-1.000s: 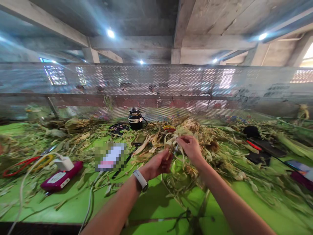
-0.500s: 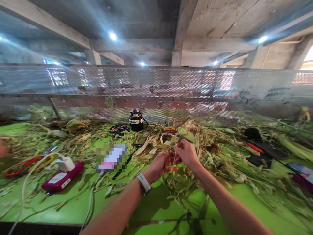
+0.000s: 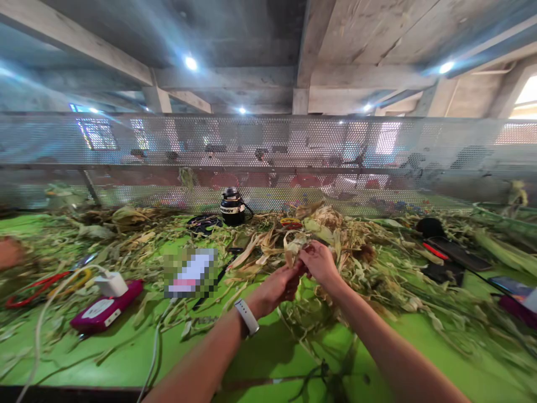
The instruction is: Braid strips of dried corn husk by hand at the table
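My left hand [image 3: 274,290], with a white watch band at the wrist, has its fingers curled in and meets my right hand [image 3: 319,262] above the table. Both are closed on a pale, dry corn husk strip [image 3: 289,249], which curls up in a loop just beyond the fingertips. The fingers hide its lower part. Right behind the hands lies a heap of dried husks [image 3: 325,219]. Thin green-brown husk shreds [image 3: 308,319] are spread on the table below the right forearm.
On the green table [image 3: 188,358] sit a magenta power strip [image 3: 107,308] with a white plug [image 3: 111,284], a phone [image 3: 193,273], red-handled scissors [image 3: 36,288] and a black jar [image 3: 232,207]. A perforated metal screen [image 3: 268,140] stands behind. Another person's hand [image 3: 9,253] shows at far left.
My left hand's fingers have curled in from a more spread pose, and the two hands are closer together. The husk loop stands more upright. The other person's hand has come further into view.
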A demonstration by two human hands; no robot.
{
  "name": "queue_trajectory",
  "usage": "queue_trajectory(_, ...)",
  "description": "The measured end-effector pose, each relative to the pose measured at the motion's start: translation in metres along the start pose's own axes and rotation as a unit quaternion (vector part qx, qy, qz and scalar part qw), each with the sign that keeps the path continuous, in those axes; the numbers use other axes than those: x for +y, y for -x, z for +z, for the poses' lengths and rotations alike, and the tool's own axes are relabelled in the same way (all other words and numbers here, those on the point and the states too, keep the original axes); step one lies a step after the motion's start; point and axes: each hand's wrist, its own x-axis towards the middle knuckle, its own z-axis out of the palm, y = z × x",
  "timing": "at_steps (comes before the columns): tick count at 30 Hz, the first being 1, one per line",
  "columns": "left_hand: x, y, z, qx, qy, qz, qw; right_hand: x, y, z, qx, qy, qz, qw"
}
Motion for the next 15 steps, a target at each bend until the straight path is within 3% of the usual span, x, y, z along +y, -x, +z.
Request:
queue_trajectory(5, 0.006, 0.003, 0.001, 0.013, 0.008, 0.008, 1.0, -0.005, 0.001, -0.003, -0.005, -0.064, -0.063, 0.996)
queue_trajectory(10, 0.003, 0.002, 0.001, 0.043, -0.016, 0.028, 0.999, 0.001, 0.001, 0.003, -0.09, -0.065, -0.082, 0.99)
queue_trajectory(12, 0.001, 0.002, 0.002, 0.044, -0.032, 0.023, 0.998, 0.006, -0.002, 0.003, -0.066, -0.031, -0.112, 0.991)
queue_trajectory(15, 0.0, 0.003, 0.003, 0.029, -0.057, 0.005, 0.998, 0.012, -0.01, -0.004, 0.037, 0.04, -0.142, 0.988)
